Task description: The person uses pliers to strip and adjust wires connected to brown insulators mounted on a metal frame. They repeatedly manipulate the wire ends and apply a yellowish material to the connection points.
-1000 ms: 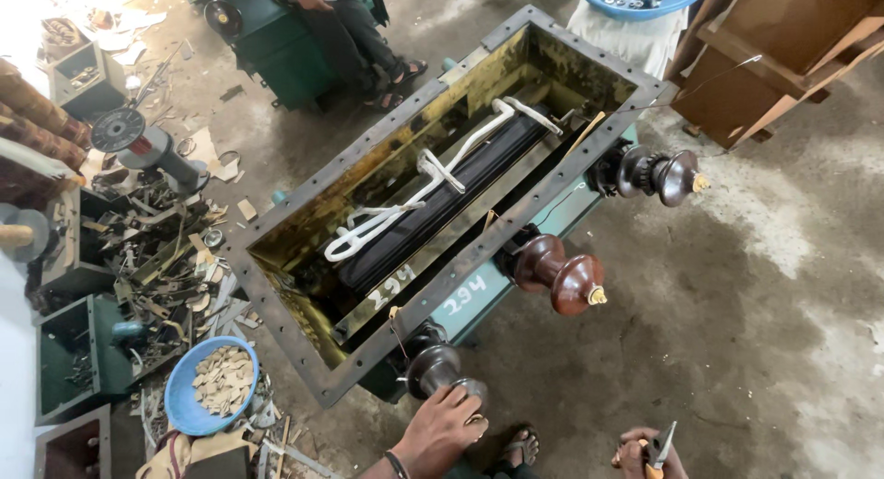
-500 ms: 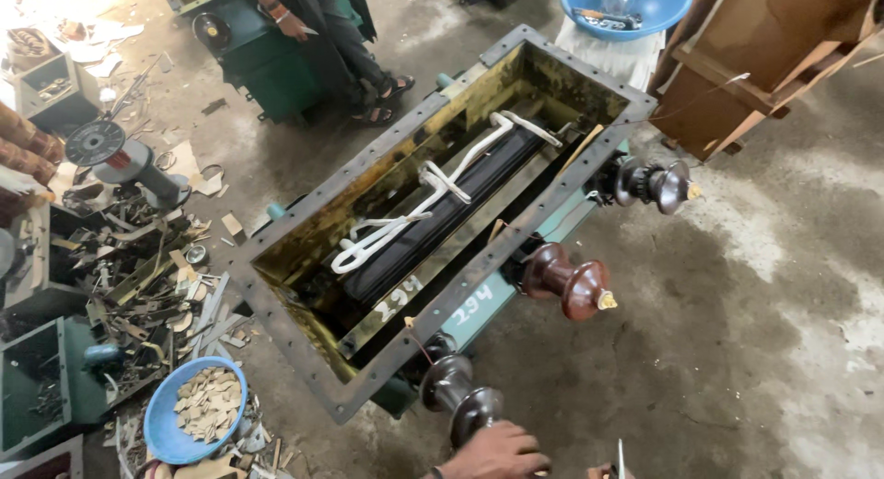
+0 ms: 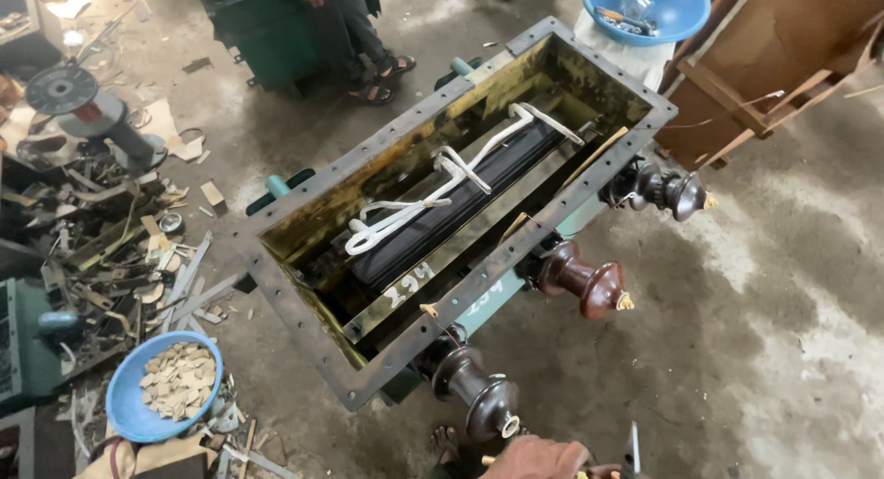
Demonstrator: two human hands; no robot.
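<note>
An open steel transformer tank (image 3: 296,319) lies on the concrete floor, its bolt-holed rim facing up. Inside it lies a dark winding block (image 3: 451,223) with white insulated leads (image 3: 433,195) across it. Three brown ribbed bushings stick out of the near side: one close to me (image 3: 483,398), one in the middle (image 3: 586,282) and one far off (image 3: 678,192). My left hand (image 3: 539,459) shows at the bottom edge, just below the nearest bushing, its fingers hidden. Only a sliver of my right hand (image 3: 603,471) shows, holding a thin metal tool (image 3: 633,445) upright.
A blue bowl of wood chips (image 3: 120,407) and a heap of metal scrap (image 3: 101,230) lie left. Another person's legs (image 3: 364,37) and a green box (image 3: 276,37) are at the top. A blue bowl of parts (image 3: 686,23) and a wooden crate (image 3: 773,64) stand top right.
The view has slid down and left across the tank. My left hand has moved right, from under the tank's near corner to below the nearest bushing. My right hand has dropped almost out of frame.
</note>
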